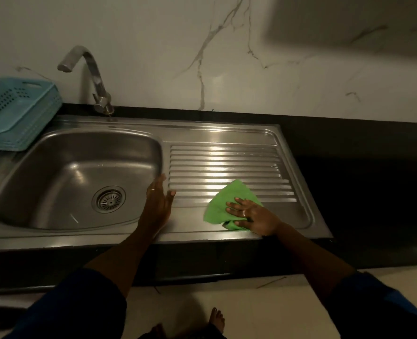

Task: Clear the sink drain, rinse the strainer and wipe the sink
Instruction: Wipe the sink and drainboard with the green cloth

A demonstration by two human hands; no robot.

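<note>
The wiping step appeared to be in hand. At the lower centre-right of the frame the right hand [250, 214] lay flat on the crumpled green cloth [229, 199]. Its fingers were spread and straight, pressing the cloth down rather than gripping it. The cloth sat on the near edge of the ribbed drainboard [227, 162] of the stainless steel sink [202, 128], with most of its fabric fanning out up and to the left of the fingertips and 1 fold tucked under the palm.

The left hand [157, 199], at the centre of the frame, held nothing. Its fingers were straight and close together, and it rested on the flat strip between the bowl and the drainboard, seemingly to steady the body.

The round slotted metal strainer [109, 199] sat seated in the drain at the bottom of the bowl, left of the left hand and well apart from the cloth. No debris could be made out on it, so the clearing and rinsing looked done, though the dim light left this uncertain.

The next move probably called for sweeping the cloth along the ribs toward the far edge, with steady downward pressure so it followed the grooves. After that it would need to cross into the bowl.

A curved metal tap [90, 69] stood at the upper left, with no water visibly running. A pale blue perforated plastic basket [14, 113] rested on the black countertop [361, 167] at the far left.
</note>
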